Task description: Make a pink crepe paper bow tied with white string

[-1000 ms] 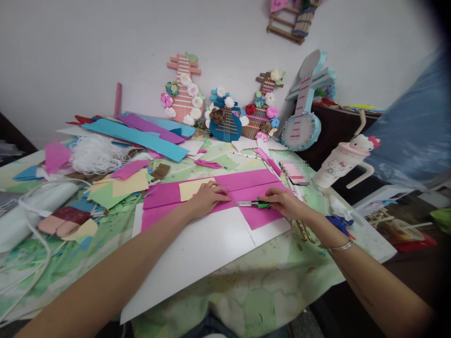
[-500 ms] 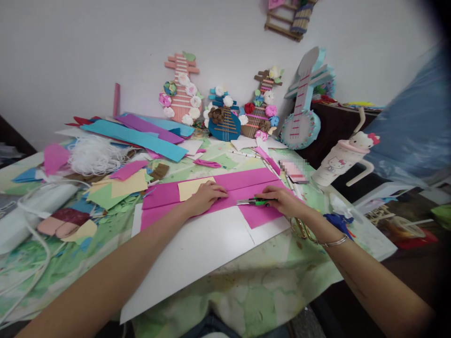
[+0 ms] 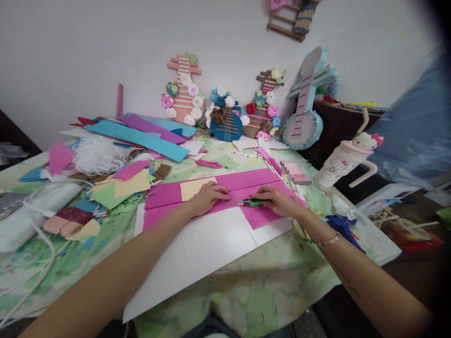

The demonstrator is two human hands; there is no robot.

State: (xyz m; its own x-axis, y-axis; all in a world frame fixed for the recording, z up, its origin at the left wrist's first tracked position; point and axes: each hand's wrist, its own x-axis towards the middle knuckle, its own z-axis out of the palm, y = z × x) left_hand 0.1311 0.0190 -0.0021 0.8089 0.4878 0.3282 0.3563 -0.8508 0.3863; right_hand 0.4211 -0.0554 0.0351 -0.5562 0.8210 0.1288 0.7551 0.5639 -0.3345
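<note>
Right hand: one [image 3: 278,201], closed round one green-and-black craft knife [image 3: 256,202]; from my remote seat I can't tell whether its blade touches the paper.
Left hand: one [image 3: 207,195], unclenched, fingers laid on the magenta paper [image 3: 262,217], left of the blade.
Magenta paper: lying on one white board [image 3: 211,244]; I can't count its layers.
Yellow piece: one [image 3: 191,189], beside the left hand.
Lute models: I count four, pink [image 3: 181,107], deep blue [image 3: 230,130], brown [image 3: 252,127], pale blue [image 3: 303,124].
Cup: one [image 3: 338,164], one straw.
</note>
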